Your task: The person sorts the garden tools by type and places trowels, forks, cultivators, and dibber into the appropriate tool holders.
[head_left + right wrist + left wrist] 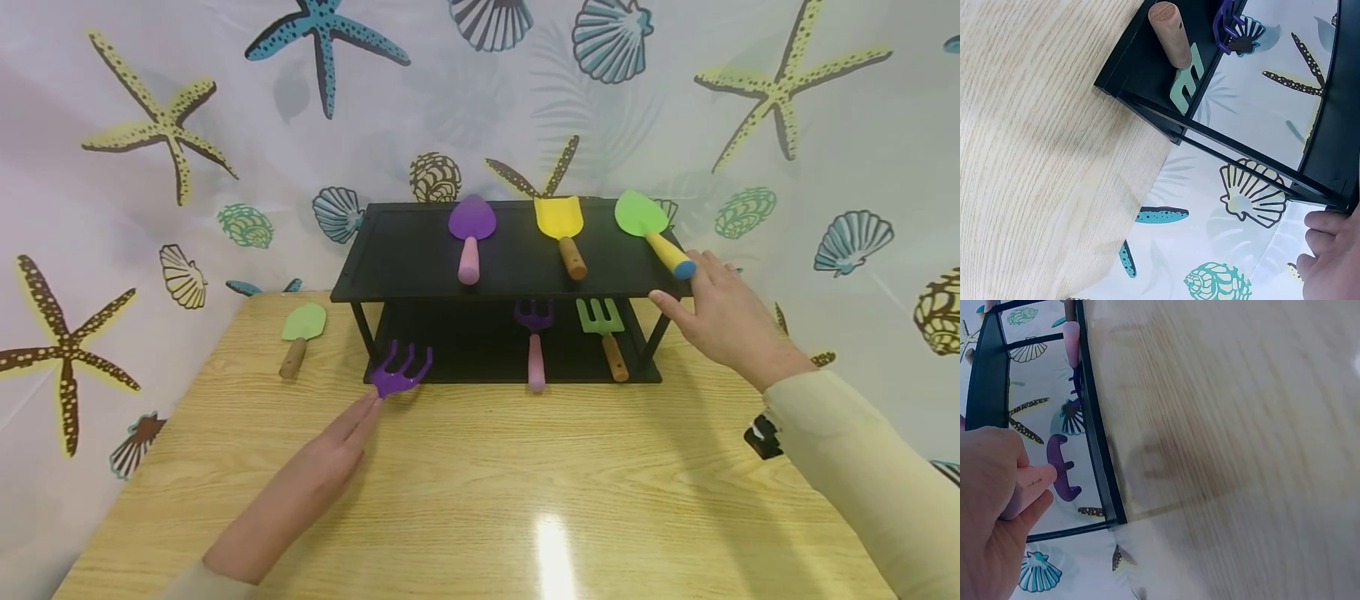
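My left hand point(330, 454) grips the pink handle point(1038, 478) of a toy garden rake with purple prongs point(396, 379). Those prongs overlap the lower front left corner of a black two-tier shelf point(420, 287). At the top board's right end, my right hand point(731, 321) holds the shelf, thumb at the front edge and fingers point(1321, 242) curled at the underside. Close to that hand lies a green trowel point(639, 214) with a yellow, blue-ended handle. A purple trowel point(472, 218) and a yellow shovel point(559, 218) lie on the same board.
On the lower tier lie a second purple rake point(535, 354) and a green fork point(602, 318), handles toward the front. Left of the shelf, a pale green trowel point(303, 322) rests on the wooden table point(465, 475). Behind hangs a seashell-print cloth point(465, 108). A small black object point(762, 436) sits by the right sleeve.
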Available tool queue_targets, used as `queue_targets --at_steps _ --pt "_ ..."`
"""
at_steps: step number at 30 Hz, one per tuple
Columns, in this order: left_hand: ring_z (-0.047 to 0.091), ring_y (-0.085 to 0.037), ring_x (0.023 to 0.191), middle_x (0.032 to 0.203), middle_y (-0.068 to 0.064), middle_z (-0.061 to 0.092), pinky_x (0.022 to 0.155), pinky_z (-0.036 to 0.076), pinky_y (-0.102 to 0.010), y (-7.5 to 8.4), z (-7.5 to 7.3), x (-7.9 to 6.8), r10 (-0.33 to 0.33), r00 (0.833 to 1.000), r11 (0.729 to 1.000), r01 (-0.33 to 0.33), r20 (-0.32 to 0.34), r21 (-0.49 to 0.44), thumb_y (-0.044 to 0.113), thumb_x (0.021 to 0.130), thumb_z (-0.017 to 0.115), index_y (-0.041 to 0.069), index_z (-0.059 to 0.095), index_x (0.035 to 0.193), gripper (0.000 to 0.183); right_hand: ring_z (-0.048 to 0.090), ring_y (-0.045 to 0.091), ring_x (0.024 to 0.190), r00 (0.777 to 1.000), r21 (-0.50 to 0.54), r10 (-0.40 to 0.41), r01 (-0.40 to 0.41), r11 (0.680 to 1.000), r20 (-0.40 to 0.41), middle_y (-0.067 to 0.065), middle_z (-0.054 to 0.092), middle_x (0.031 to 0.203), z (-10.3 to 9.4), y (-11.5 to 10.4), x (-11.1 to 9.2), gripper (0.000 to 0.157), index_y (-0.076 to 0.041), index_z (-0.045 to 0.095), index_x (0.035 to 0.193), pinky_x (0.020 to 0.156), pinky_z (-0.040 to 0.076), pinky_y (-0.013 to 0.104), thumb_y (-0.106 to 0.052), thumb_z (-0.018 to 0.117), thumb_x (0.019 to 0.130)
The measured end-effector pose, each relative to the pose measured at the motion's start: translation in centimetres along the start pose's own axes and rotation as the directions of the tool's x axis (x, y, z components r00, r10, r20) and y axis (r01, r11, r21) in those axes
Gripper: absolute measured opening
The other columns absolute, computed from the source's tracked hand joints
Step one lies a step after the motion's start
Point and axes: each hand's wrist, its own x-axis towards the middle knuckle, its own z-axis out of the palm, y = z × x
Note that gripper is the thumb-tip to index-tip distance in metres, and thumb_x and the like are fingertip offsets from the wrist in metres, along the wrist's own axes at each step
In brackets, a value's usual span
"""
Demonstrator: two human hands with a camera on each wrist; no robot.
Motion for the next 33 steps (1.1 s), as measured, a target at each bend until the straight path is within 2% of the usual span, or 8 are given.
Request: queue_targets --at_steps 2,6,10,13,16,22,28,33 --pt "0.059 -0.039 0.123 0.138 -0.030 0.053 0.100 0.052 -0.044 0.5 -0.3 0.6 -0.015 0.999 1.000 0.014 0.049 0.020 0.005 0.108 0.018 -0.015 0.048 0.136 0.045 0.009 0.048 0.151 1.000 0.000 0.002 -0.002 1.000 0.000 0.033 0.014 0.161 0.0 0.0 0.0 0.098 0.006 0.008 0.156 0.123 0.011 0.062 -0.069 0.031 0.097" --pt "0.059 -0.038 0.124 0.136 -0.030 0.055 0.101 0.053 -0.042 0.4 0.5 1.7 0.003 0.998 0.999 -0.007 0.068 0.053 0.002 0.107 0.018 -0.016 0.049 0.134 0.045 0.009 0.048 0.150 1.000 -0.002 0.007 -0.007 1.000 0.001 0.033 0.014 0.161 0.0 0.0 0.0 0.098 0.005 0.008 0.156 0.122 0.011 0.062 -0.070 0.031 0.097" --pt "0.057 -0.038 0.127 0.138 -0.031 0.053 0.103 0.051 -0.042 0.2 1.1 2.7 -0.020 0.994 0.999 0.017 0.105 0.034 -0.007 0.101 0.036 -0.016 0.047 0.136 0.038 0.009 0.048 0.150 1.000 -0.005 0.013 -0.013 1.000 0.004 0.032 0.013 0.161 0.0 0.2 0.0 0.099 0.004 0.007 0.157 0.122 0.012 0.063 -0.070 0.030 0.097" --pt "0.056 -0.038 0.128 0.138 -0.030 0.053 0.104 0.051 -0.042 0.2 1.7 3.4 -0.029 0.993 0.999 0.026 0.113 0.028 -0.014 0.091 0.051 -0.015 0.048 0.135 0.045 0.009 0.049 0.150 1.000 -0.009 0.013 -0.012 1.000 0.006 0.032 0.012 0.161 0.0 0.2 0.0 0.099 0.004 0.007 0.157 0.121 0.013 0.064 -0.071 0.029 0.097" --pt "0.057 -0.037 0.127 0.137 -0.029 0.055 0.103 0.051 -0.041 0.2 2.4 4.1 -0.017 0.995 0.999 0.013 0.100 0.038 -0.017 0.086 0.057 -0.015 0.050 0.134 0.048 0.010 0.049 0.150 1.000 -0.013 0.011 -0.011 1.000 0.009 0.032 0.011 0.161 0.0 0.1 0.1 0.099 0.005 0.007 0.157 0.121 0.013 0.064 -0.071 0.029 0.097" --pt "0.055 -0.035 0.130 0.139 -0.026 0.054 0.105 0.050 -0.038 0.1 3.6 5.6 -0.027 0.992 0.997 0.018 0.126 0.070 -0.019 0.087 0.056 -0.013 0.052 0.134 0.048 0.009 0.049 0.150 1.000 -0.015 0.006 -0.005 1.000 0.008 0.030 0.011 0.162 0.0 0.2 0.1 0.100 0.008 0.012 0.155 0.122 0.011 0.063 -0.071 0.029 0.097" --pt "0.052 -0.035 0.134 0.141 -0.026 0.052 0.106 0.049 -0.038 -0.2 4.7 7.3 -0.095 0.972 0.995 0.094 0.217 0.013 -0.016 0.092 0.053 -0.012 0.049 0.137 0.045 0.009 0.047 0.151 1.000 -0.010 -0.010 0.010 1.000 -0.002 0.029 0.013 0.163 0.1 0.3 0.1 0.098 0.010 0.016 0.154 0.121 0.012 0.063 -0.069 0.030 0.098" --pt "0.052 -0.034 0.133 0.141 -0.026 0.052 0.105 0.050 -0.038 -0.5 5.7 8.8 -0.131 0.965 0.991 0.133 0.226 0.007 -0.009 0.095 0.056 -0.011 0.050 0.137 0.043 0.011 0.049 0.150 1.000 -0.014 0.003 -0.003 1.000 -0.004 0.030 0.014 0.162 0.1 0.4 0.1 0.098 0.007 0.013 0.155 0.120 0.014 0.065 -0.070 0.030 0.097"
